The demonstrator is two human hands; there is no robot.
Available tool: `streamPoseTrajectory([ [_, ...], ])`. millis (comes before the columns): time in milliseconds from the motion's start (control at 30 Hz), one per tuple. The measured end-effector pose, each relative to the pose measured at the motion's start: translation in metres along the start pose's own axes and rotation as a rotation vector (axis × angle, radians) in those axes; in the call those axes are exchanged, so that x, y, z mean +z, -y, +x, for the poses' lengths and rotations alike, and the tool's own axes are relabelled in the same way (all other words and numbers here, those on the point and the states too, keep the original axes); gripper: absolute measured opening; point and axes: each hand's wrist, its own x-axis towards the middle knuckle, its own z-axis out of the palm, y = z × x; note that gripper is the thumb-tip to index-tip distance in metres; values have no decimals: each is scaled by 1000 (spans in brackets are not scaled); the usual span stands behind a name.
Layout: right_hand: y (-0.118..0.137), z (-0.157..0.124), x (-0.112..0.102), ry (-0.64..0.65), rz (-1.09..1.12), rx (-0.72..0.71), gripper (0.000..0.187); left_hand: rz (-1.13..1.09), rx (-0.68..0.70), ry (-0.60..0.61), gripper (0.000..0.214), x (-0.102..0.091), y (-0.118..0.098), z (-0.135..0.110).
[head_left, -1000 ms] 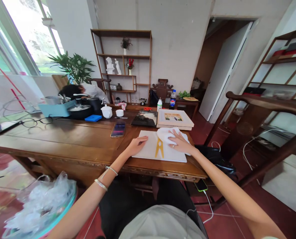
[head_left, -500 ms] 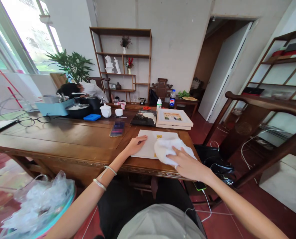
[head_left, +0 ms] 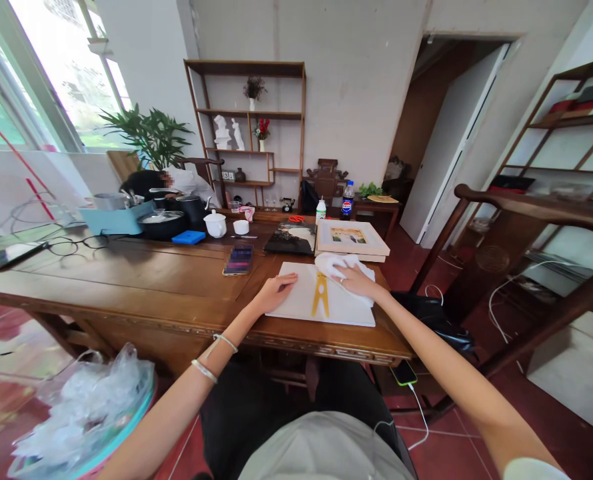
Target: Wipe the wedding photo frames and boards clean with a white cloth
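Note:
A flat white board lies near the front edge of the wooden table, with a yellow A-shaped figure on its face. My left hand rests on the board's left side, fingers stretched out and holding nothing. On the board's upper right, my right hand presses a bunched white cloth against the surface. The cloth hides that part of the board.
Behind the board lie a framed picture and a dark printed panel. A phone, teapot, white cup and blue box are leftward. A wooden chair stands right; a bag-filled basket is lower left.
My right hand has moved the cloth away from me, toward the board's far right corner, uncovering the yellow figure. My left hand stays on the board's left side.

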Motion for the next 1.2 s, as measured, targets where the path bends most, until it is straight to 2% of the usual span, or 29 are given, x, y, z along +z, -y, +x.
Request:
streamPoseTrajectory([
  [67,3,5,5,-46,-20,32,49,-3,0,-5,37,0,0,0],
  [167,14,-6,12,-85,-50,41,47,6,-1,-5,38,1,1,0],
  [267,30,-35,12,-60,-72,-3,49,2,-3,-11,38,2,1,0],
  [433,57,-102,3,20,-46,-148,55,-26,-2,-27,37,2,0,-1],
  [533,59,-119,2,44,-18,-199,56,-17,-5,-23,37,1,0,-1],
  [633,42,-100,5,33,4,-185,49,-1,-3,-15,38,1,0,-1],
  [833,0,-18,8,-6,-28,-44,47,-15,13,-37,37,2,2,-1],
  [933,-8,4,7,-28,-48,-12,49,-33,34,-40,38,2,3,-1],
  [1000,-7,5,9,-44,-54,-8,48,-40,34,-42,38,2,3,-1],
  [1067,-1,-5,10,-57,-62,-14,47,-37,25,-37,38,2,2,-1],
  [1200,23,-54,4,-46,-82,-97,45,-43,1,-22,38,1,-1,-1],
])
